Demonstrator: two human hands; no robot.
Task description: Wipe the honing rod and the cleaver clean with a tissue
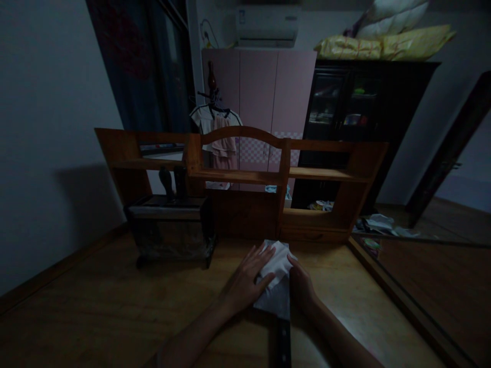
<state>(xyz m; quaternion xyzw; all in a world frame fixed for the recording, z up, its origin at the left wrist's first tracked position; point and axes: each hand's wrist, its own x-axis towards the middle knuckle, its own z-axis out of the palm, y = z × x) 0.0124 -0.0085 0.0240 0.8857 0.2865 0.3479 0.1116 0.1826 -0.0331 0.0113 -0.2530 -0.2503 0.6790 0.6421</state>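
A cleaver [276, 300] with a black handle points toward me over the wooden tabletop, its broad blade partly covered by a crumpled white cloth or tissue [279, 261]. Across the cloth, my left hand [248, 278] lies flat with its fingers stretched out and thumb apart. Along the blade's right edge is my right hand [303, 286], its thumb on the cloth's edge and its other fingers curled down and mostly hidden. Behind and left stands a dark knife block [171, 230] with black handles sticking up from it.
A wooden shelf unit [238, 176] with a drawer lines the table's back edge. The tabletop [115, 306] has a raised rim [395, 291] on the right. Farther off are a pink wardrobe [257, 87], a dark cabinet [399, 97] and hanging clothes [222, 135]. The room is dim.
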